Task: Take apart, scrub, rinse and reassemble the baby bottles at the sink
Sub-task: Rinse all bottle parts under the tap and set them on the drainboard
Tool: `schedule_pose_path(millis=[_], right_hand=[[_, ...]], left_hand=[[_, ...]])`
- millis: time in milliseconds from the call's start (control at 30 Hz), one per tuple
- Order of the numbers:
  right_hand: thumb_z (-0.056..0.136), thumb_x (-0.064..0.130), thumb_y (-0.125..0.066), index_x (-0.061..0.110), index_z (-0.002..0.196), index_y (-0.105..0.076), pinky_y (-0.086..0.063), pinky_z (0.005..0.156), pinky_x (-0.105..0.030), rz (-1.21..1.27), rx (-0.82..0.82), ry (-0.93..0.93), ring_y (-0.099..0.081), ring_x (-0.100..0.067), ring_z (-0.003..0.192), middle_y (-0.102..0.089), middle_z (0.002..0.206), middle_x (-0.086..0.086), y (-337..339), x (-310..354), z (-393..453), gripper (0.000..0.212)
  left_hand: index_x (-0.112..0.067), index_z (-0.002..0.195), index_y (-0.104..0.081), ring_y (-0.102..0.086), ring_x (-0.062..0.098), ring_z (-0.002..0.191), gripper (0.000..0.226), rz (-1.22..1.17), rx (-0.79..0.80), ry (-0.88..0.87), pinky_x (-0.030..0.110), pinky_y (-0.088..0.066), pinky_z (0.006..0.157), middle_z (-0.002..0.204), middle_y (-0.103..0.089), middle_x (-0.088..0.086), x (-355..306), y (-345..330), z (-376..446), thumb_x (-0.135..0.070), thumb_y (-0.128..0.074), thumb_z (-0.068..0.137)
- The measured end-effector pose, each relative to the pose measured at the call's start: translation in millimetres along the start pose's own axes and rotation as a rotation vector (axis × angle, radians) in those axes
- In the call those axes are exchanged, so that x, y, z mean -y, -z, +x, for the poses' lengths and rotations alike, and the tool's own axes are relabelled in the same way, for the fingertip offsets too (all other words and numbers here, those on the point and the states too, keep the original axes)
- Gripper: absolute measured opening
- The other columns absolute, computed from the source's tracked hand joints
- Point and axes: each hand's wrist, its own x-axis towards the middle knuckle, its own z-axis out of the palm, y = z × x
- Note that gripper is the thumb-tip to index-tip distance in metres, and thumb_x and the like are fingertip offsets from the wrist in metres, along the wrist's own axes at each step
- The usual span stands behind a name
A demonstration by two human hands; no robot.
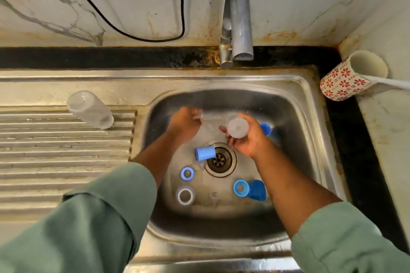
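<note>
Now | your right hand (248,139) is gripping clear bottle (237,127) | left hand (185,123) curled, contents blurred, can't tell | keep btl mouth under tap (238,20).

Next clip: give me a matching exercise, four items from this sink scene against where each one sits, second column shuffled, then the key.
Items:
1. Clear bottle
2. Blue cap
3. Patterned mug
4. Clear ring

Places:
A. Beside the drain
B. Counter right of the sink
C. Ridged drainboard
D. Basin floor, below the blue ring

Pairs: 1-C, 2-A, 3-B, 4-D
</note>
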Motion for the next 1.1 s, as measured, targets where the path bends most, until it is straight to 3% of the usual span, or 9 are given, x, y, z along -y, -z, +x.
schedule_pose_path(millis=[133, 300, 367, 467, 667, 800, 1000, 1033, 1100], right_hand=[[0.084, 0.045, -0.064, 0.009, 0.11, -0.057, -0.048, 0.054, -0.025, -0.017, -0.052, -0.215, -0.066, -0.025, 0.06, -0.066, 0.115, -0.021, 2.8, -8.4, -6.8, 0.045], [0.086, 0.029, -0.068, 0.006, 0.123, -0.047, -0.055, 0.073, -0.05, -0.24, -0.052, -0.257, -0.064, -0.034, 0.088, -0.058, 0.108, -0.021, -8.2, -3.3, -33.7, 0.048], [0.085, 0.026, -0.072, 0.009, 0.127, -0.04, -0.057, 0.07, -0.044, -0.73, -0.167, -0.125, -0.061, -0.029, 0.085, -0.054, 0.107, -0.016, -16.7, 4.2, -45.0, 0.056], [0.079, 0.032, -0.078, 0.02, 0.122, -0.039, -0.055, 0.076, -0.042, -1.457, -0.404, 0.42, -0.059, -0.027, 0.092, -0.056, 0.112, -0.008, -21.0, 25.0, -55.1, 0.059], [0.088, 0.04, -0.067, 0.018, 0.121, -0.06, -0.052, 0.085, -0.037, -1.25, -0.398, 0.778, -0.06, -0.023, 0.101, -0.062, 0.116, -0.004, -13.5, 23.4, -80.1, 0.04], [0.089, 0.031, -0.061, 0.015, 0.123, -0.056, -0.048, 0.079, -0.032, -1.913, -0.38, 0.337, -0.061, -0.028, 0.108, -0.062, 0.123, -0.008, 10.9, -24.0, -53.4, 0.039], [0.088, 0.046, -0.062, 0.019, 0.128, -0.055, -0.05, 0.086, -0.037, -1.637, -0.681, 0.938, -0.061, -0.03, 0.105, -0.062, 0.121, -0.007, -16.7, 26.3, -84.8, 0.048], [0.09, 0.044, -0.062, 0.019, 0.131, -0.052, -0.049, 0.085, -0.037, -1.698, -0.627, 0.938, -0.06, -0.03, 0.108, -0.059, 0.126, -0.008, -18.8, 23.5, -82.1, 0.05], [0.088, 0.036, -0.066, 0.016, 0.129, -0.055, -0.05, 0.083, -0.035, -2.067, -0.41, 0.539, -0.061, -0.029, 0.11, -0.059, 0.129, -0.009, -15.0, 1.1, -74.9, 0.047]], left_hand=[[-0.015, 0.13, -0.061, -0.06, 0.022, 0.118, 0.043, 0.15, 0.107, 0.075, 0.025, -0.044, 0.1, 0.127, -0.064, 0.007, 16.6, -13.8, -15.0, -0.017, -0.067, 0.088], [-0.019, 0.139, -0.052, -0.053, 0.026, 0.127, 0.048, 0.383, 0.155, 0.073, 0.034, -0.042, 0.107, 0.142, -0.053, 0.009, 29.5, -12.7, -26.4, -0.023, -0.061, 0.093], [-0.021, 0.144, -0.046, -0.05, 0.028, 0.129, 0.05, 0.478, 0.159, 0.06, 0.036, -0.041, 0.108, 0.145, -0.049, 0.008, 33.0, -10.3, -31.9, -0.024, -0.057, 0.095], [-0.026, 0.153, -0.028, -0.047, 0.03, 0.132, 0.062, 0.601, 0.124, -0.011, 0.042, -0.042, 0.107, 0.148, -0.046, 0.008, 36.3, -7.1, -39.9, -0.021, -0.054, 0.097], [-0.021, 0.152, -0.025, -0.05, 0.029, 0.125, 0.066, 0.806, 0.041, -0.134, 0.043, -0.048, 0.099, 0.139, -0.05, 0.008, 35.9, -7.0, -54.6, -0.019, -0.056, 0.094], [-0.017, 0.137, -0.046, -0.048, 0.028, 0.124, 0.045, 0.868, 0.026, -0.139, 0.041, -0.046, 0.101, 0.134, -0.051, 0.006, 32.9, -1.6, -61.4, -0.02, -0.054, 0.093], [-0.014, 0.128, -0.055, -0.05, 0.026, 0.122, 0.034, 0.904, -0.028, -0.189, 0.037, -0.043, 0.103, 0.129, -0.055, 0.007, 36.6, 9.4, -77.2, -0.016, -0.049, 0.094], [-0.014, 0.129, -0.055, -0.049, 0.026, 0.124, 0.035, 0.899, -0.032, -0.19, 0.036, -0.041, 0.105, 0.13, -0.055, 0.008, 37.4, 11.8, -78.6, -0.016, -0.048, 0.095], [-0.014, 0.128, -0.056, -0.048, 0.027, 0.125, 0.034, 0.883, -0.029, -0.179, 0.036, -0.041, 0.105, 0.133, -0.055, 0.008, 41.0, 15.9, -86.5, -0.015, -0.047, 0.095]])
